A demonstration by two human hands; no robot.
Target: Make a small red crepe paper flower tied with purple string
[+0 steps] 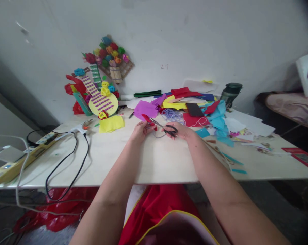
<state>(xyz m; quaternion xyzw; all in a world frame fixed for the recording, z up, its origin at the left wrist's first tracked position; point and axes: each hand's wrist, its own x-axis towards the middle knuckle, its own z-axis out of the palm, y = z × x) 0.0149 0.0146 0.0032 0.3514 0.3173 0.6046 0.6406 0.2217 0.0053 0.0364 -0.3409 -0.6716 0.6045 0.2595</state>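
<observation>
The left hand pinches a red strip, thumb and fingertips drawn together on it near the middle of the table. The right hand is closed around the black handles of the scissors, whose blades point left, towards the strip — whether they touch it, I cannot tell. Strip and scissors are just above the tabletop, between the two hands. A thin grey cord shows just below the blades.

Just behind the hands lies a purple sheet, with a tangle of yarn to its right. Farther right, a dark phone rests among coloured papers, and a dark bottle stands near the wall. To the left lie a yellow sheet and a white glue gun; a power strip runs along the table's left side.
</observation>
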